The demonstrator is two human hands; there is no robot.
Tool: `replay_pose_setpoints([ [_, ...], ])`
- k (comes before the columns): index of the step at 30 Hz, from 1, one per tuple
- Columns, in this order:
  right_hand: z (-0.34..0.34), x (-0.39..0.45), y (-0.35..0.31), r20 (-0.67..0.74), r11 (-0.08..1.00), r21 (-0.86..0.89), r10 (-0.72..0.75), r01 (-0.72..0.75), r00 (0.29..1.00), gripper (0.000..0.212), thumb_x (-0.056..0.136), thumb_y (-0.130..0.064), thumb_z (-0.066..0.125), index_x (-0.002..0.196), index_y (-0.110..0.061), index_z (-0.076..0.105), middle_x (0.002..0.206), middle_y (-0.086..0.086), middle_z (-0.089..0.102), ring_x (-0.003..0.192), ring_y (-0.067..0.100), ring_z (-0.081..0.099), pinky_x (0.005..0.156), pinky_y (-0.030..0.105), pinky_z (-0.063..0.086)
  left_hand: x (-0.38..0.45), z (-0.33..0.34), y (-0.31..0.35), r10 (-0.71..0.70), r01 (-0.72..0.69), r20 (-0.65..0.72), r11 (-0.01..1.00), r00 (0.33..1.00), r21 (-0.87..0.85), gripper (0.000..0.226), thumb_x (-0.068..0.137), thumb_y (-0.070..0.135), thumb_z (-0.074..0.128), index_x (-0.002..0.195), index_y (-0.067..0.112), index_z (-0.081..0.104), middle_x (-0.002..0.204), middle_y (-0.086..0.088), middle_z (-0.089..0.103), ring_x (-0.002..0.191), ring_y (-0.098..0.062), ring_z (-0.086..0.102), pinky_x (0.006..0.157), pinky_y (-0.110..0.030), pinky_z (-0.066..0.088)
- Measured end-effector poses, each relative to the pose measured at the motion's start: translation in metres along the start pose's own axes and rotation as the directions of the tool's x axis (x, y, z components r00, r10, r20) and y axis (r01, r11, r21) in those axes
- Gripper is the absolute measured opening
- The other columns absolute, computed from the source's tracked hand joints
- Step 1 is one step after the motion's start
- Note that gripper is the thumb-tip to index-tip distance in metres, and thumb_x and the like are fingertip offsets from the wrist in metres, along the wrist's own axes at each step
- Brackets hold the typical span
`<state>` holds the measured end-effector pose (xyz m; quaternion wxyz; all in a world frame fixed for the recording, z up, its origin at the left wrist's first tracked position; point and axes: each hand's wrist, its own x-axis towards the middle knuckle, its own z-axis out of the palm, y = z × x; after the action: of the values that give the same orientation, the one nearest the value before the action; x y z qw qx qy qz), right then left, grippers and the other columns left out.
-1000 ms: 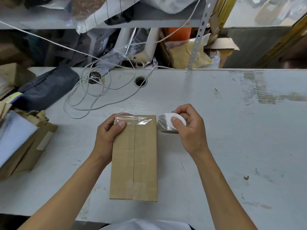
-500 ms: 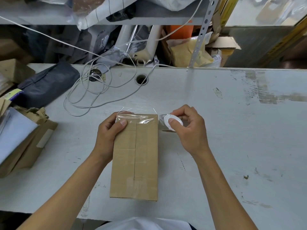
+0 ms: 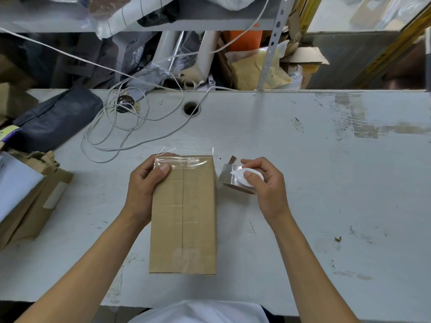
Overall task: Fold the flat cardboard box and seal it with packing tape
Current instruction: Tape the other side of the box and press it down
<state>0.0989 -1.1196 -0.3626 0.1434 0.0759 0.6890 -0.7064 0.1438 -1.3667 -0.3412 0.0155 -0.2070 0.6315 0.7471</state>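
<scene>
Box: brown folded cardboard box (image 3: 184, 220), light, stiff (judged); left hand (image 3: 142, 190) grips far-left edge.
Tape: clear packing-tape roll (image 3: 238, 180), right hand (image 3: 265, 185) clasps it.

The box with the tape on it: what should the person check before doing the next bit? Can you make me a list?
1. Cardboard box lies flat on the table: ok.
2. Left hand steadies the box, thumb on the tape strip across the far end: ok.
3. Strip is pressed down smooth: not ok, it looks wrinkled and its corners stick up.
4. Tape roll is in the right hand, apart from the box: ok.
5. Long middle seam is taped all the way: cannot tell, only a patch near the close end shows.
6. Underside is sealed: cannot tell, hidden.
</scene>
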Motion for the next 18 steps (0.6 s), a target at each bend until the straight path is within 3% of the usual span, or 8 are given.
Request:
replay_pose_setpoints([
  [2, -0.008, 0.002, 0.001, -0.073, 0.997, 0.072, -0.002, 0.007, 0.997, 0.007, 0.085, -0.013, 0.063, 0.089, -0.016, 0.067, 0.099, 0.002, 0.076, 0.088, 0.009, 0.069, 0.076, 0.021, 0.053, -0.001, -0.001, 0.000, 0.005, -0.005, 0.004, 1.000, 1.000, 0.009, 0.031, 0.087, 0.020, 0.055, 0.111, 0.008, 0.069, 0.101, -0.005, 0.071, 0.091, -0.019, 0.066, 0.076, -0.029, 0.057],
  [4, -0.022, 0.008, 0.007, -0.207, 0.998, 0.068, 0.018, -0.004, 0.978, 0.006, 0.090, -0.017, 0.067, 0.095, -0.017, 0.065, 0.091, -0.004, 0.077, 0.081, 0.008, 0.070, 0.069, 0.015, 0.051, -0.002, -0.001, 0.000, 0.012, -0.013, 0.010, 1.000, 1.000, 0.018, 0.029, 0.087, 0.021, 0.054, 0.109, 0.010, 0.070, 0.100, -0.004, 0.071, 0.090, -0.018, 0.066, 0.076, -0.028, 0.057],
  [5, -0.030, 0.013, 0.012, -0.288, 0.999, 0.029, 0.034, -0.027, 0.957, 0.007, 0.091, -0.020, 0.068, 0.096, -0.018, 0.064, 0.087, -0.007, 0.076, 0.078, 0.008, 0.071, 0.066, 0.014, 0.050, -0.002, -0.001, 0.001, 0.017, -0.017, 0.008, 1.000, 1.000, 0.023, 0.028, 0.087, 0.021, 0.054, 0.108, 0.011, 0.070, 0.098, -0.002, 0.071, 0.089, -0.017, 0.066, 0.075, -0.027, 0.057],
  [7, -0.048, 0.025, 0.027, -0.418, 0.970, -0.212, 0.020, -0.119, 0.908, 0.010, 0.090, -0.027, 0.069, 0.094, -0.019, 0.063, 0.083, -0.008, 0.072, 0.083, 0.016, 0.070, 0.063, 0.018, 0.047, -0.002, 0.000, 0.001, 0.026, -0.026, 0.004, 0.999, 1.000, 0.029, 0.026, 0.087, 0.022, 0.055, 0.105, 0.013, 0.071, 0.097, 0.000, 0.071, 0.088, -0.015, 0.066, 0.074, -0.025, 0.057],
  [10, -0.070, 0.038, 0.053, -0.447, 0.751, -0.606, -0.050, -0.261, 0.893, 0.016, 0.092, -0.029, 0.065, 0.096, -0.014, 0.068, 0.097, 0.005, 0.068, 0.100, 0.029, 0.058, 0.073, 0.031, 0.042, -0.003, -0.001, 0.000, 0.038, -0.038, 0.014, 0.998, 0.999, 0.043, 0.025, 0.087, 0.022, 0.055, 0.103, 0.017, 0.073, 0.098, 0.001, 0.072, 0.089, -0.015, 0.066, 0.075, -0.024, 0.056],
  [13, -0.080, 0.042, 0.058, -0.448, 0.602, -0.736, -0.092, -0.309, 0.889, 0.025, 0.090, -0.034, 0.069, 0.104, -0.013, 0.070, 0.114, 0.011, 0.061, 0.112, 0.030, 0.049, 0.090, 0.040, 0.044, -0.001, -0.003, 0.001, 0.046, -0.048, 0.031, 0.997, 0.998, 0.067, 0.022, 0.087, 0.023, 0.056, 0.098, 0.021, 0.075, 0.095, 0.002, 0.072, 0.087, -0.015, 0.066, 0.075, -0.026, 0.056],
  [15, -0.079, 0.042, 0.048, -0.455, 0.598, -0.739, -0.101, -0.311, 0.885, 0.030, 0.090, -0.033, 0.070, 0.110, -0.011, 0.067, 0.119, 0.011, 0.057, 0.115, 0.028, 0.049, 0.093, 0.038, 0.043, -0.001, -0.004, 0.001, 0.050, -0.052, 0.046, 0.997, 0.998, 0.065, 0.022, 0.088, 0.022, 0.056, 0.096, 0.025, 0.077, 0.093, 0.004, 0.073, 0.085, -0.015, 0.066, 0.073, -0.026, 0.056],
  [18, -0.057, 0.032, 0.013, -0.437, 0.730, -0.668, -0.227, -0.145, 0.871, 0.014, 0.093, -0.024, 0.066, 0.099, -0.012, 0.068, 0.108, 0.007, 0.061, 0.099, 0.021, 0.060, 0.074, 0.024, 0.045, -0.002, -0.004, 0.002, 0.058, -0.061, 0.056, 0.997, 0.997, 0.051, 0.023, 0.088, 0.022, 0.056, 0.097, 0.025, 0.077, 0.094, 0.004, 0.074, 0.086, -0.014, 0.067, 0.073, -0.024, 0.057],
])
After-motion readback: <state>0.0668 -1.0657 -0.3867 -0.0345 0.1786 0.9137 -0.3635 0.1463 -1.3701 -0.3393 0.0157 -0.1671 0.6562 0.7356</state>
